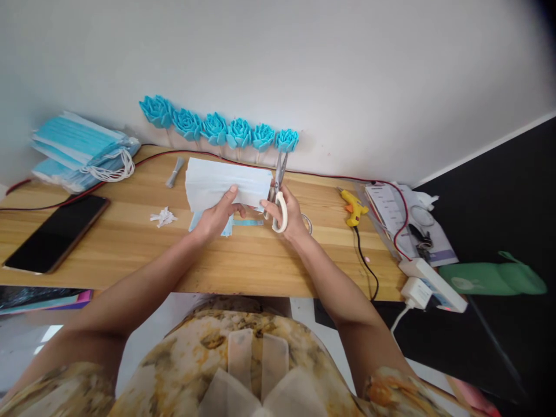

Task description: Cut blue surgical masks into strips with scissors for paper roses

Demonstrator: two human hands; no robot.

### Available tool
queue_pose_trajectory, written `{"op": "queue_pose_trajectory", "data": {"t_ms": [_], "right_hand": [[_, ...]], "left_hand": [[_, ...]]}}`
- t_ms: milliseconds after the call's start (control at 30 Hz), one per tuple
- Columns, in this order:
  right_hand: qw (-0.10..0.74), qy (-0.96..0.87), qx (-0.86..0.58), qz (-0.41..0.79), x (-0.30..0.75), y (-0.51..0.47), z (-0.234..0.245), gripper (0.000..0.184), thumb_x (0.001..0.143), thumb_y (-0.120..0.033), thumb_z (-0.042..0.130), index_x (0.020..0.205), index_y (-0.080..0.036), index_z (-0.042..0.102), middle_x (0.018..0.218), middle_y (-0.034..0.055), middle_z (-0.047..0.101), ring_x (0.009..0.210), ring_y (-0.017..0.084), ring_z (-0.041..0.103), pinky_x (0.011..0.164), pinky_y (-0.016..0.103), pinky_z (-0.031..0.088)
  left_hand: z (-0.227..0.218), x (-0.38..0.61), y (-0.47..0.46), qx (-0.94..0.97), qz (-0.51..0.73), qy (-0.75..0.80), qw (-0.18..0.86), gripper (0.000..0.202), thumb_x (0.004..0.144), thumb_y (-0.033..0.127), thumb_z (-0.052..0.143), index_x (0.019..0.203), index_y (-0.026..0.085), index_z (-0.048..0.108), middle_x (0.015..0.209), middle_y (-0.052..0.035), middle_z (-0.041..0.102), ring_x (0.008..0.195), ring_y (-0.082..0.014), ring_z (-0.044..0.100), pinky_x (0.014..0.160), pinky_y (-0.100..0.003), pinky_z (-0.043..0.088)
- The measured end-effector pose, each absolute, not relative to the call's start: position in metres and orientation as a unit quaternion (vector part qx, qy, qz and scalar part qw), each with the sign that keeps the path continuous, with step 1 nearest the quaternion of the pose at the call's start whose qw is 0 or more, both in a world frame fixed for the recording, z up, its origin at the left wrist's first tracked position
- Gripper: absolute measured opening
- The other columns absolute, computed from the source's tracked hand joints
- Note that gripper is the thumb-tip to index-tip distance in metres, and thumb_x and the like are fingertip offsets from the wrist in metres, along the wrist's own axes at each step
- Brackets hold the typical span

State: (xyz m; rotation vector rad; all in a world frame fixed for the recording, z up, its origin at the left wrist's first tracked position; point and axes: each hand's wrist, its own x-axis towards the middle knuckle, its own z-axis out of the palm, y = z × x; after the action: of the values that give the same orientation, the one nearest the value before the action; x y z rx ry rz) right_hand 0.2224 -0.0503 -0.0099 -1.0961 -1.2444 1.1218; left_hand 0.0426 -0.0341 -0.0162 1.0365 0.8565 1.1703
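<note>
My left hand (217, 217) grips a flat white face mask (226, 182) by its lower edge and holds it up above the wooden desk (130, 243). My right hand (289, 214) is closed on white-handled scissors (280, 185), whose blades point up along the mask's right edge. Under the hands lie pale blue mask scraps (247, 222). A row of several blue mask roses (217, 127) leans against the wall behind.
A stack of blue masks (80, 150) sits at the back left, a dark phone (56, 231) at the left front. A white scrap (164, 217) and grey strips (175, 172) lie left of the hands. A yellow glue gun (354, 207), papers and a power strip (432, 281) are at the right.
</note>
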Motion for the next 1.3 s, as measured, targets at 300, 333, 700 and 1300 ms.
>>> {"op": "queue_pose_trajectory", "data": {"t_ms": [300,333,700,1300], "right_hand": [[0.561,-0.525,-0.44,0.465,0.223,-0.045,-0.018,0.055,0.076,-0.043,0.077,0.124,-0.029,0.053,0.085,-0.0034,0.06,0.071,0.012,0.057,0.061,0.027,0.047],[0.564,-0.525,-0.436,0.465,0.222,-0.046,-0.018,0.056,0.075,-0.043,0.079,0.123,-0.029,0.053,0.088,-0.0028,0.062,0.075,0.012,0.059,0.063,0.026,0.048],[0.54,-0.574,-0.458,0.41,0.222,-0.055,-0.001,0.056,0.071,-0.046,0.079,0.118,-0.027,0.054,0.089,-0.0018,0.06,0.072,0.013,0.055,0.067,0.027,0.048],[0.53,-0.572,-0.443,0.443,0.233,-0.051,0.0,0.05,0.069,-0.049,0.08,0.108,-0.023,0.06,0.088,-0.0007,0.065,0.079,0.016,0.06,0.07,0.029,0.051]], "left_hand": [[0.0,0.041,-0.027,0.401,0.579,0.277,0.653,0.048,0.091,0.056,0.064,0.113,0.014,0.067,0.103,-0.0137,0.078,0.096,-0.029,0.075,0.069,-0.033,0.059],[0.001,0.041,-0.027,0.398,0.577,0.267,0.661,0.047,0.091,0.056,0.064,0.113,0.014,0.067,0.103,-0.0138,0.078,0.098,-0.0293,0.075,0.071,-0.034,0.06],[0.011,0.046,-0.044,0.418,0.457,0.237,0.748,0.032,0.087,0.041,0.073,0.096,0.01,0.074,0.098,-0.0166,0.079,0.09,-0.0287,0.076,0.09,-0.041,0.059],[0.013,0.065,-0.032,0.479,0.442,0.347,0.675,0.027,0.08,0.035,0.075,0.064,0.014,0.071,0.065,-0.0074,0.07,0.065,-0.0184,0.063,0.067,-0.031,0.051]]}}
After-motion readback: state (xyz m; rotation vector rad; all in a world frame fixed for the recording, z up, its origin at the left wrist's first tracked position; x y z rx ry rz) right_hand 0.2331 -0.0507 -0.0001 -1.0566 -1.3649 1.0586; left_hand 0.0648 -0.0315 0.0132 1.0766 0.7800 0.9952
